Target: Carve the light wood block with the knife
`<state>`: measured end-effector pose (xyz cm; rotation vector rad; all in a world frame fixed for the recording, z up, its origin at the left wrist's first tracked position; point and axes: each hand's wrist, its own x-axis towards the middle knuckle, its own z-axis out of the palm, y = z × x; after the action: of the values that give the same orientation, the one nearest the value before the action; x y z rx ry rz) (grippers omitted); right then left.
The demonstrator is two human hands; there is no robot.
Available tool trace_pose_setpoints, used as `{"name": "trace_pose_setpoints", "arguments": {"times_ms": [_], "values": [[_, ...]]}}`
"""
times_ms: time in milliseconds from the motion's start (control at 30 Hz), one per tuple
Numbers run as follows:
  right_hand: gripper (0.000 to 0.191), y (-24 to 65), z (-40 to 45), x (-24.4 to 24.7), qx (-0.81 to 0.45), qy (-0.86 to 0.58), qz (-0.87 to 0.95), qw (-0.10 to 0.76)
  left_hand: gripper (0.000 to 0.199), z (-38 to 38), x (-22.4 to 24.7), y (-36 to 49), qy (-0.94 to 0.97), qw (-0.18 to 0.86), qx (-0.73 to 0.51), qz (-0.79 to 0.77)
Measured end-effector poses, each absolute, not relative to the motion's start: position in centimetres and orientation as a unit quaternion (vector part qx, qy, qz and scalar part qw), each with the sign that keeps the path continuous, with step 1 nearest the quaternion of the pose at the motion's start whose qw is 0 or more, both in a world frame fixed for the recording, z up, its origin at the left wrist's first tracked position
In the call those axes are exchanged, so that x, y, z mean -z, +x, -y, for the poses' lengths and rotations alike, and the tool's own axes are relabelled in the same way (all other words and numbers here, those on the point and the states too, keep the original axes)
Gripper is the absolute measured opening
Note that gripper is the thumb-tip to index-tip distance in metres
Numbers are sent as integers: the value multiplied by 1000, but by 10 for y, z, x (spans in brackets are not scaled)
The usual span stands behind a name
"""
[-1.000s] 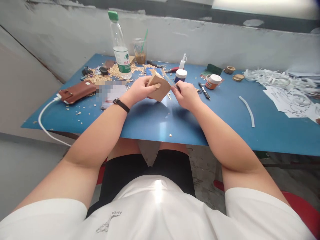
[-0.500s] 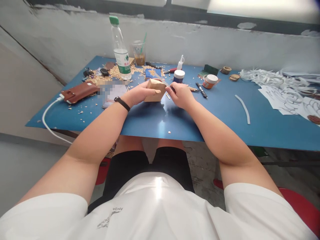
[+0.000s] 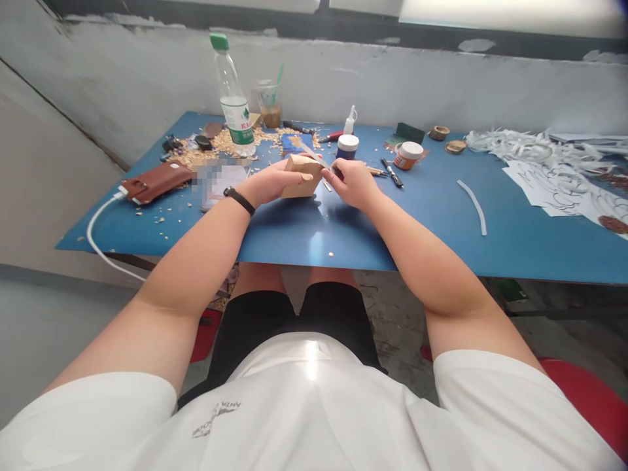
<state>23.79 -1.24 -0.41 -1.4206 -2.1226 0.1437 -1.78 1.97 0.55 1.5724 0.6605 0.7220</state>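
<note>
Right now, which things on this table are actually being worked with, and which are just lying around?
In use: wooden block in the left hand; thin carving tool in the right hand.

Lying about: water bottle, drink cup, glue bottle, two jars, brown leather case, paper cuttings.

A tan wooden block [image 3: 301, 175] over a blue table [image 3: 441, 229], beside a brown leather case [image 3: 156, 182].

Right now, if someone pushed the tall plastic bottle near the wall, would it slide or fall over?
The bottle would probably tip: it stands tall and narrow. It looks nearly empty, so likely light. The wood chips around its base might catch it rather than let it slide.
</note>
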Motion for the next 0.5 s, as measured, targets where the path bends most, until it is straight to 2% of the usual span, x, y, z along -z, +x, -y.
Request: {"name": "trace_pose_setpoints", "arguments": {"times_ms": [200,367,500], "values": [[31,246,7,2,-69,-564,750,339,87,-30,-2,-18,644,629,-319,-297],[39,253,-16,-7,-74,-566,721,392,94,-38,-2,-20,640,644,-302,-291],[45,241,-32,-25,-155,-564,734,345,99,-42,-3,-23,637,657,-286,-284]]}}
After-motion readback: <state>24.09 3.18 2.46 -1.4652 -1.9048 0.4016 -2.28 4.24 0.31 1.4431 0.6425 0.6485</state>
